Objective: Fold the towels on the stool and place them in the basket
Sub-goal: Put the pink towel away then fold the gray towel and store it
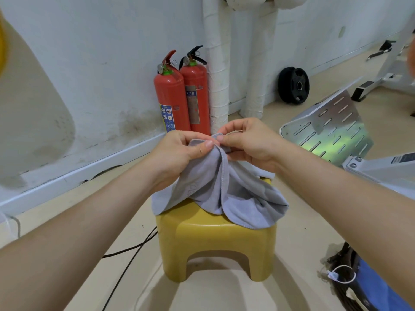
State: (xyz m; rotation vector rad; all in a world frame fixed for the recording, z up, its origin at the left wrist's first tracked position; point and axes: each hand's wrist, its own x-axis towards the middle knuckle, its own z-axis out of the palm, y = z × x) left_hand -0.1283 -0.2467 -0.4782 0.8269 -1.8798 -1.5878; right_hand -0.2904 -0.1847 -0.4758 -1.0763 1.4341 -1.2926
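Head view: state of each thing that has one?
Towel: unfolded, top edge lifted, rest draped on stool.
Left hand: pinches towel's top edge.
Right hand: pinches the same edge, next to left hand.
Stool: upright, back part covered by towel.
Basket: lower right, cut off by frame; blue cloth inside.
Extinguishers: two, upright by wall.
Weight plate: on edge against wall.

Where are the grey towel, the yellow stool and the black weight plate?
grey towel (238, 194): head view, on the hanging fold at its middle.
yellow stool (215, 239): head view, on the front side above the arch.
black weight plate (291, 90): head view, on its face beside the hub.
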